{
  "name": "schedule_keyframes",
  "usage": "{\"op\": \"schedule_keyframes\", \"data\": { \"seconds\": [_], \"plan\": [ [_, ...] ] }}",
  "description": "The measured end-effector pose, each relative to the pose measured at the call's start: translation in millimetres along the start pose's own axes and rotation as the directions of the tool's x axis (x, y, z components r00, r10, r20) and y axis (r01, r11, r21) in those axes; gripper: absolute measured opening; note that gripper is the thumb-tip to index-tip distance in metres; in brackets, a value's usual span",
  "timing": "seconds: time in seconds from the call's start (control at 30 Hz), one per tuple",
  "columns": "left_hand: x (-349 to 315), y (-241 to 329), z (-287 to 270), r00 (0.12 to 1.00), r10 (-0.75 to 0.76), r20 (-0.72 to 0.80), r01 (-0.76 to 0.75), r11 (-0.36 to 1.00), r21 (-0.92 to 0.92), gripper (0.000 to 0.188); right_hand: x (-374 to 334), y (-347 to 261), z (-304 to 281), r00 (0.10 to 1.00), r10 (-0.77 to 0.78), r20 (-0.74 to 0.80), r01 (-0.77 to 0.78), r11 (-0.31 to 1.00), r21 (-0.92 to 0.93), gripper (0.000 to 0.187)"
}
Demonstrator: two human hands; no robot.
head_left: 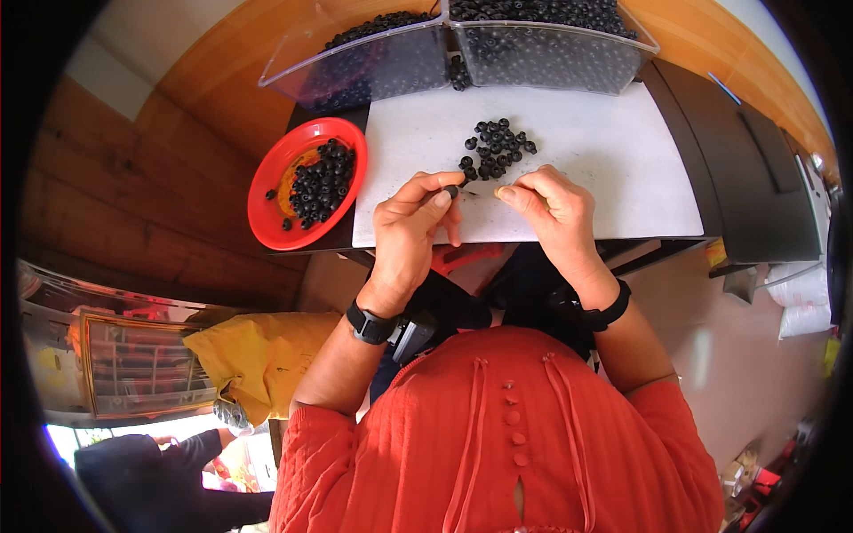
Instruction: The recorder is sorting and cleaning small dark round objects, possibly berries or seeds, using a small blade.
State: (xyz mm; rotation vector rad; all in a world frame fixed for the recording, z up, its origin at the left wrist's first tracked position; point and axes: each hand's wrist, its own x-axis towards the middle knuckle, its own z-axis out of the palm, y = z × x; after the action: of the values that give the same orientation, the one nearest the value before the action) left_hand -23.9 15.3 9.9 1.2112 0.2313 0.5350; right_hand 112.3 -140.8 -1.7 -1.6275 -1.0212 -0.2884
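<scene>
Both of my hands are over the near edge of a white work sheet. Between thumb and index finger, my left hand pinches a small round black piece. My right hand is closed in a pinch just to the right. A thin pale sliver shows between the two hands at its fingertips; its kind is too small to make out. Just beyond my fingers lies a loose pile of small black bead-like pieces, some with a visible hole.
On the left stands a red plate holding more black pieces. Two clear plastic bins full of them line the back. A dark cabinet is at the right. A yellow sack and another person are at lower left.
</scene>
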Motion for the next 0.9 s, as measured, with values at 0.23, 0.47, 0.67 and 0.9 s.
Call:
{"op": "schedule_keyframes", "data": {
  "seconds": [0.23, 0.47, 0.67, 0.9],
  "plan": [
    [3.5, 66.7, -51.0, 0.920, 0.360, -0.158, -0.211, 0.791, 0.575, 0.023, 0.8, 4.9, -6.4, 0.999, 0.040, 0.005, -0.040, 0.999, 0.026, 0.016],
    [21.0, 79.0, -94.2, 0.814, 0.555, 0.174, -0.210, 0.001, 0.978, 0.030, 2.5, 0.9, -6.4, 1.000, 0.012, -0.013, -0.011, 0.998, 0.060, 0.015],
    [32.5, 31.3, -25.6, 0.842, 0.371, 0.392, -0.486, 0.204, 0.850, 0.022, 0.7, 3.8, -7.4, 0.998, 0.061, -0.001, -0.061, 0.995, 0.080, 0.017],
    [47.7, 4.6, -9.8, 0.843, 0.280, 0.459, -0.516, 0.177, 0.838, 0.022, 1.4, 0.8, -6.3, 0.999, 0.038, -0.011, -0.038, 0.997, 0.063, 0.017]
  ]
}}
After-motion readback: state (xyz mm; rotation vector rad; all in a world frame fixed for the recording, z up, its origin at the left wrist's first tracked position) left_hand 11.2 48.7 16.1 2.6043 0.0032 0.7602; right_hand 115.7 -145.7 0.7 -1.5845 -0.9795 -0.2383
